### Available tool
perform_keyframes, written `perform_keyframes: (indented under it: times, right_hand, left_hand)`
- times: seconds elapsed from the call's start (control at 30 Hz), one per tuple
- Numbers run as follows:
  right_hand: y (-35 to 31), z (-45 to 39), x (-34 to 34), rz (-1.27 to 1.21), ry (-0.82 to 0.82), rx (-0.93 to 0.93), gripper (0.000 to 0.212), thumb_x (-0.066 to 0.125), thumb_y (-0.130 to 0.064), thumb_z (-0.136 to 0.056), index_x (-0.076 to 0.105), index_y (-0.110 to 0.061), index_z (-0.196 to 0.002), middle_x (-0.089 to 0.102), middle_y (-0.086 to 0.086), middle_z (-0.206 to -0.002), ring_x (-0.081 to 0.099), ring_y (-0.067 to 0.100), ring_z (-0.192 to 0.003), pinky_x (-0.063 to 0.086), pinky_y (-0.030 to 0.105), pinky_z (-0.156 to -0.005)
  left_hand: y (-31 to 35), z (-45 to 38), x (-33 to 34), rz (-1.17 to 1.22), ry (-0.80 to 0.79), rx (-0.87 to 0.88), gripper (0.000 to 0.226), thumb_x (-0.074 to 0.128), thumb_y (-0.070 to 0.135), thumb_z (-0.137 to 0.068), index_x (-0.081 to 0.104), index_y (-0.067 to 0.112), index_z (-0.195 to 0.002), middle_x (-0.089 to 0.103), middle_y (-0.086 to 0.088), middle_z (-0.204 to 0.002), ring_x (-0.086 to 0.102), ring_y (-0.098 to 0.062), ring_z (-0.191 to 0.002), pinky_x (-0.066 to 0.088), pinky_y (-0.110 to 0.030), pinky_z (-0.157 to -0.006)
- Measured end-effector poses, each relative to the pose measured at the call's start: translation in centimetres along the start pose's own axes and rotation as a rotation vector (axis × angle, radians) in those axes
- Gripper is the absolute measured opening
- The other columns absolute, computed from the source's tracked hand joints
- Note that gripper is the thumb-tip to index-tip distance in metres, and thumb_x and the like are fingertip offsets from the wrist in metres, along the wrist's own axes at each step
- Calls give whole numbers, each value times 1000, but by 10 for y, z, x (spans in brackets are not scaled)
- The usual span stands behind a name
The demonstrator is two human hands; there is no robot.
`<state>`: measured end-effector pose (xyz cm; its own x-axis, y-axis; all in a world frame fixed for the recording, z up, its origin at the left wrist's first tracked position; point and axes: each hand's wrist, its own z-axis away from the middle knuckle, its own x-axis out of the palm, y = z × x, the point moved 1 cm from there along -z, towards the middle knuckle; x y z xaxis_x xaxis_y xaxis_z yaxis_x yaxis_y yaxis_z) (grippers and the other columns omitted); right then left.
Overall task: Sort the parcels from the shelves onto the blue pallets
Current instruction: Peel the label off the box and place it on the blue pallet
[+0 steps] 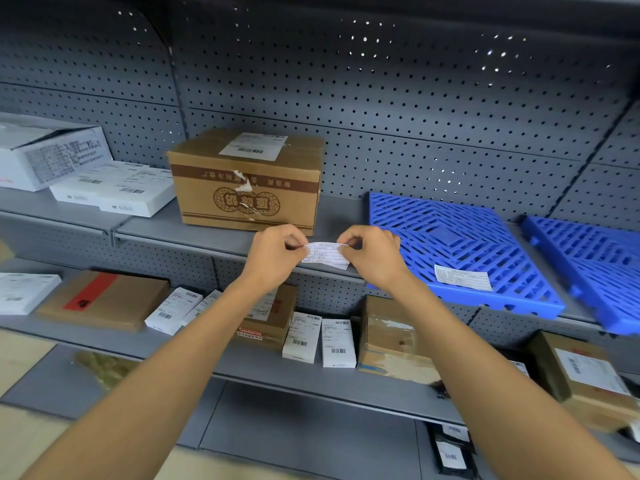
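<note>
Grey metal shelving (214,237) with a perforated back panel (398,126) fills the view, its boards running left to right in tiers; a strip of pale floor shows at the near left.

On the upper shelf a brown carton (247,181) stands against the back panel, a white label on its top and its printed front facing the person with the print upside down. Left of it lie flat white boxes (114,188) and a larger white box (48,150). To the right a blue pallet (460,247) lies flat on the same shelf, its near edge overhanging the front lip, with a white paper label (463,277) on its near part; a second blue pallet (588,268) lies just beside it at the far right.

The lower shelf carries a flat brown parcel (104,299) with a red sticker, small white boxes (320,339) with barcodes, and taped brown cartons (391,337).

In front of the upper shelf's edge, the left hand (273,254) and right hand (372,252) hold a small paper slip (325,255) between them. Each hand's fingers pinch one end, so the slip's long axis runs left to right, its printed face toward the person
</note>
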<state>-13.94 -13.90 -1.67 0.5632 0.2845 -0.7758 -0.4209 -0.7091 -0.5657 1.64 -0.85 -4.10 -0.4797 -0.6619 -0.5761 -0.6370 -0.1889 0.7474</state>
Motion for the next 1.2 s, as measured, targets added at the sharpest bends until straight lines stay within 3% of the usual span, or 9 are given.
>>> perform_keyframes:
  times: [0.13, 0.3, 0.47, 0.57, 0.67, 0.73, 0.83, 1.03, 1.2]
  right_hand:
    - [-3, 2, -3, -46, 25, 5, 12, 68, -22, -92, 70, -33, -85, 71, -13, -77, 63, 6, -83, 31, 38, -99]
    - [-3, 2, -7, -117, 62, 3, 18, 68, -25, -91, 68, -38, -80, 70, -14, -77, 62, 5, -77, 43, 47, -101]
    - [2, 7, -19, -163, 129, 26, 21, 68, -25, -89, 67, -42, -77, 70, -14, -76, 66, 10, -82, 47, 51, -96]
    - [10, 17, -33, -222, 171, 70, 15, 69, -19, -90, 72, -33, -84, 72, -7, -75, 64, 13, -71, 51, 39, -86]
    - [17, 32, -52, -262, 211, 94, 11, 67, -12, -92, 74, -20, -90, 72, 1, -75, 55, 7, -58, 43, 20, -65]
    - [25, 44, -67, -247, 250, 109, 10, 67, -13, -94, 74, -19, -91, 73, 0, -76, 56, 6, -59, 41, 15, -60]
    - [39, 62, -89, -224, 295, 151, 7, 67, -15, -95, 74, -17, -96, 73, 2, -82, 62, 9, -66, 44, 16, -63]
    - [75, 103, -136, -183, 429, 259, 8, 69, -16, -93, 73, -22, -91, 75, 3, -85, 69, 17, -81, 51, 26, -69]
    - [109, 150, -179, -184, 511, 346, 7, 68, -13, -94, 74, -14, -98, 75, 6, -84, 62, 7, -66, 44, 15, -60]
  left_hand:
    - [-2, -2, -5, 114, -2, -18, 12, 80, 20, -83, 72, 28, -79, 74, 11, -79, 67, 0, -82, 50, -23, -80]
    - [3, -4, -11, 211, -8, -14, 7, 79, 20, -85, 74, 24, -83, 75, 11, -83, 67, 0, -85, 46, -20, -80]
    - [15, -14, -6, 327, -39, -3, 7, 78, 14, -84, 75, 20, -85, 77, 6, -85, 71, -8, -84, 53, -27, -84]
    - [31, -18, 5, 414, -81, 1, 6, 77, 11, -85, 76, 16, -88, 77, 1, -85, 72, -14, -81, 59, -35, -81]
    - [51, -18, 18, 484, -129, -7, 6, 77, 9, -86, 75, 14, -88, 77, -1, -85, 72, -17, -80, 61, -41, -78]
    - [66, -18, 28, 490, -171, 10, 4, 76, 10, -87, 75, 13, -89, 77, 0, -85, 72, -17, -79, 60, -40, -75]
    - [90, -16, 45, 479, -229, 67, 3, 76, 12, -88, 75, 12, -90, 78, 1, -86, 72, -20, -81, 59, -35, -72]
    - [144, -7, 94, 462, -359, 201, 4, 77, 13, -87, 74, 16, -86, 76, 2, -79, 68, -6, -68, 53, -24, -70]
    - [195, 12, 144, 498, -455, 243, 4, 76, 12, -88, 73, 15, -86, 76, -2, -80, 68, -8, -67, 51, -23, -63]
